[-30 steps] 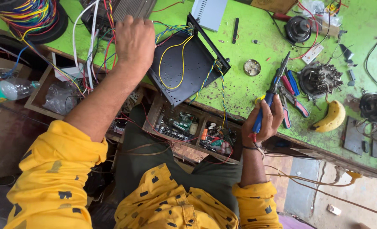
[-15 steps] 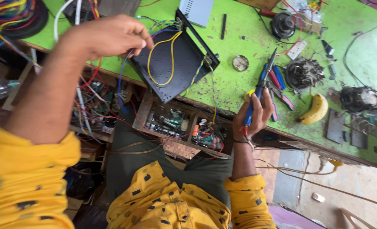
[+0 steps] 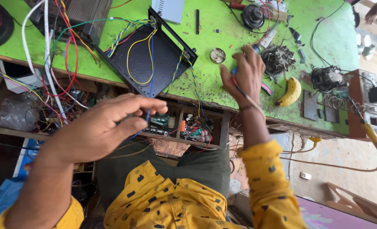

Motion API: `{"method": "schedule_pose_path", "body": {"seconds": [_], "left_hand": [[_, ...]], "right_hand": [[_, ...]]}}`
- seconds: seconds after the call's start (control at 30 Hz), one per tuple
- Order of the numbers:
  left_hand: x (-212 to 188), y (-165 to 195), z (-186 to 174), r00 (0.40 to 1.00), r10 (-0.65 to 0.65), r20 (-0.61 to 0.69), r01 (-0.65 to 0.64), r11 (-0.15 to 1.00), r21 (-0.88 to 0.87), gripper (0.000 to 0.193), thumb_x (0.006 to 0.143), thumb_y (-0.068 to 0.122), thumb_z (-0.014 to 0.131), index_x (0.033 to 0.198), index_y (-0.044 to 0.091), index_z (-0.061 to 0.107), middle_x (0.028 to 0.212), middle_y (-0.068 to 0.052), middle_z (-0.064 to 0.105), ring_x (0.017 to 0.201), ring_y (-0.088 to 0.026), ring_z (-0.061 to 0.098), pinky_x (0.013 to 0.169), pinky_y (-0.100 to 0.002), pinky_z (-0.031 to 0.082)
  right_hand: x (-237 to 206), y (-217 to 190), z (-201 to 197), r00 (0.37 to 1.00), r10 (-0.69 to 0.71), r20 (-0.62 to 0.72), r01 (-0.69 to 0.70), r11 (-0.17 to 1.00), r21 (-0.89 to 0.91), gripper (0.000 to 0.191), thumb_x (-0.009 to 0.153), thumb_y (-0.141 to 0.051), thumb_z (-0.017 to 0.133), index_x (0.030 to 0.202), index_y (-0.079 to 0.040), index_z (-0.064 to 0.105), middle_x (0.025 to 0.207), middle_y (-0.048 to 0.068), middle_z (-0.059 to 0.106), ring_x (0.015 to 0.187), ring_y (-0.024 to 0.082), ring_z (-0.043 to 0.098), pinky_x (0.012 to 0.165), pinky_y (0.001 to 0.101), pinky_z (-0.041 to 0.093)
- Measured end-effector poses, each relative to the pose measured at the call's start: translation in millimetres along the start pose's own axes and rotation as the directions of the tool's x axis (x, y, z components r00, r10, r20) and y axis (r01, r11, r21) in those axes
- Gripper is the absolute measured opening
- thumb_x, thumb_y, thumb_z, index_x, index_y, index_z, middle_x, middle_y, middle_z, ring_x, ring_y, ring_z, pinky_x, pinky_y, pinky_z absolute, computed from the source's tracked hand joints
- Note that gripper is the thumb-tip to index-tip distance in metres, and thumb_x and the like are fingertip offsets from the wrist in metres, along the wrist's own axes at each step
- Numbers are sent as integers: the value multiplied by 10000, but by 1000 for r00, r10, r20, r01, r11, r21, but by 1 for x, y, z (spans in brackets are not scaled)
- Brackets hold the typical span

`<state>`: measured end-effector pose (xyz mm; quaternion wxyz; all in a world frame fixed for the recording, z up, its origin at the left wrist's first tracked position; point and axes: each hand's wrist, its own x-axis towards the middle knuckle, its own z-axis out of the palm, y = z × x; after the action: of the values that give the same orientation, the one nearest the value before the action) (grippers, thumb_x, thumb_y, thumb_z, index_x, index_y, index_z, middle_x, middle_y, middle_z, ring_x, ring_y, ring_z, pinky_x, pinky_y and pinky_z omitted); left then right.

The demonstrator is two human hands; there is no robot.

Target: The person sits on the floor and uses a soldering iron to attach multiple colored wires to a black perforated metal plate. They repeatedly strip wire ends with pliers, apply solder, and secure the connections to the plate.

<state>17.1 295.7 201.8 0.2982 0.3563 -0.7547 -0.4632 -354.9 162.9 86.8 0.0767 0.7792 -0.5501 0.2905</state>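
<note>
My green counter (image 3: 222, 46) fills the top of the view, scuffed and crowded, and below its front edge an open wooden drawer (image 3: 184, 127) shows small circuit boards. On the counter lies a black metal chassis tray (image 3: 148, 57), set at an angle with one corner over the edge, yellow and blue wires looping across it. Left of it a tangle of red, white and green wires (image 3: 57, 55) hangs down past the counter's edge. My left hand (image 3: 105, 127) is in front of the drawer, fingers bent loosely, thumb and forefinger pinching a thin blue wire (image 3: 148, 112) that runs up to the tray. My right hand (image 3: 243, 76) rests on the counter right of the tray, closed around a blue-handled tool (image 3: 235, 72) that is mostly hidden, so I cannot tell its kind. Just right of that hand lies a banana (image 3: 291, 92), and near my fingertips a small round metal tin (image 3: 217, 55)
</note>
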Motion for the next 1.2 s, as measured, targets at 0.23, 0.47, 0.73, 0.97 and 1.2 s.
{"method": "schedule_pose_path", "body": {"seconds": [0.23,0.47,0.73,0.97,1.2], "left_hand": [[-16,16,23,934,334,-129,-257,877,407,365,924,108,688,1286,61,680,1121,-50,717,1080,-259,681,919,-393,519],[-41,7,20,802,511,-308,-73,597,799,225,936,335,806,998,126,753,873,21,675,774,-212,632,698,-400,426],[-28,-13,74,806,355,-473,-187,912,365,186,946,171,760,1076,62,685,1004,-34,697,959,-220,671,974,-393,418],[-22,-29,99,832,161,-531,-22,966,258,142,878,168,827,965,121,725,799,20,676,808,-167,616,935,-384,372],[-31,-23,93,796,144,-587,6,969,246,143,869,140,801,925,118,672,1097,-20,745,1025,-189,650,1011,-398,338]], "right_hand": [[55,-8,22,905,52,422,66,963,-260,642,853,-625,797,998,-5,715,1181,172,558,1162,410,462,1068,572,313],[49,-44,-12,952,-16,305,76,979,-187,631,785,-414,861,1211,-14,623,1234,177,564,1168,446,475,996,580,337],[-77,-144,-75,990,-47,-134,89,939,331,720,824,-274,953,1391,-24,587,1239,170,573,1144,332,584,969,403,506],[-100,-171,-63,994,-69,-81,98,894,438,739,726,-254,974,1310,-12,591,1130,134,604,1012,297,597,904,409,504],[-101,-179,-59,987,-136,-88,160,894,419,742,723,-242,981,1315,-23,591,1117,119,612,993,296,588,880,423,486]]}}
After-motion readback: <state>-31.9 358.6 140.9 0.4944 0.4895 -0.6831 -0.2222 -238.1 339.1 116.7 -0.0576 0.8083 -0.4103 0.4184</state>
